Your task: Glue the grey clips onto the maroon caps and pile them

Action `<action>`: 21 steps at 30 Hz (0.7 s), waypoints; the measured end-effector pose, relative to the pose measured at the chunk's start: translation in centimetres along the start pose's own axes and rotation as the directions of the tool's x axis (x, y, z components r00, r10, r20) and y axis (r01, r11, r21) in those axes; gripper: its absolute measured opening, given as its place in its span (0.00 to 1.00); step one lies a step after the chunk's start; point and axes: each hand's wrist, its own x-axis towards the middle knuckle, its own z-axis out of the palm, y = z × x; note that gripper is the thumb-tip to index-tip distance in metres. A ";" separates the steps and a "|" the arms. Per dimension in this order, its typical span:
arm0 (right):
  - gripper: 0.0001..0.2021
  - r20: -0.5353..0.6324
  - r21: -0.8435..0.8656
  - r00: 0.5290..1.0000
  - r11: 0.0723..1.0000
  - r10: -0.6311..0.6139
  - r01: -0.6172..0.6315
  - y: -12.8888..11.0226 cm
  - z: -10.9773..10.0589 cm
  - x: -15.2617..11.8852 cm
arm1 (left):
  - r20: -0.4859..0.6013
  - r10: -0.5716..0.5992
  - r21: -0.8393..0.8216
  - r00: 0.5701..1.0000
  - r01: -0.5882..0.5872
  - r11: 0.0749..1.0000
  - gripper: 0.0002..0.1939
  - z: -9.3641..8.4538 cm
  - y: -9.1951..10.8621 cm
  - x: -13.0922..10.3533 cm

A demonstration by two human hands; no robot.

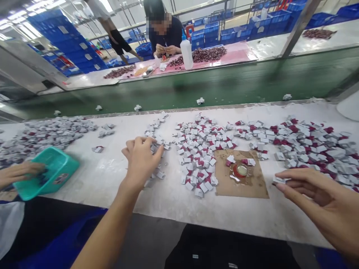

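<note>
Right hand [322, 198]: here it is, by the table's [101, 175] near edge towards the right, thumb and forefinger pinched on one pale piece [279, 180].
Cardboard [238, 190]: just left of that pinch, two pieces towards its far edge and a red-rimmed disc [240, 170] in a wet patch.
Teal bin [66, 170]: at the near edge, far left, a co-worker's hand [25, 172] inside.
Left hand [141, 160]: mid-table, half curled over the loose row [153, 129], thumb and forefinger apart; whether it grips anything, I can't tell from this angle.
Step in hand: looks like picking up pieces singly.
Next move: probably calls for a steady right pinch and a clean left pick.
Middle pile [196, 149]: between left hand and cardboard, dark red bits showing.
Green belt [168, 91]: beyond the far edge, spaced pieces alongside.
Far worker [178, 33]: hands together over the far bench [263, 50].
</note>
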 end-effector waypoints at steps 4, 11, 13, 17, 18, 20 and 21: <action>0.17 0.024 0.040 0.995 0.994 0.100 -0.101 -0.1 0.7 -2.6 | 0.030 0.043 -0.028 0.999 -0.042 0.999 0.27 -0.7 1.0 -0.1; 0.13 -0.001 0.047 0.958 0.957 0.288 -0.288 0.0 0.4 -5.0 | 0.019 0.182 -0.196 0.983 -0.175 0.965 0.24 -1.0 1.0 -3.9; 0.13 -0.011 0.084 0.947 0.944 0.320 -0.318 -0.4 0.3 -5.0 | 0.097 0.234 -0.217 0.967 -0.209 0.954 0.24 0.1 0.2 -5.5; 0.13 -0.012 0.158 0.930 0.919 0.368 -0.361 -1.5 0.6 -4.0 | 0.051 0.433 -0.161 0.900 -0.420 0.893 0.22 2.7 -1.5 -7.3; 0.12 -0.002 0.177 0.930 0.915 0.369 -0.362 -1.7 0.8 -3.7 | 0.037 0.471 -0.154 0.881 -0.461 0.874 0.22 3.1 -1.8 -7.5; 0.10 -0.005 0.181 0.943 0.928 0.333 -0.326 -1.8 1.2 -3.2 | 0.020 0.514 -0.148 0.857 -0.506 0.850 0.23 3.5 -2.1 -7.8; 0.08 -0.021 0.156 0.955 0.945 0.295 -0.288 -1.8 1.4 -3.1 | 0.007 0.511 -0.154 0.859 -0.504 0.850 0.24 3.5 -2.0 -7.9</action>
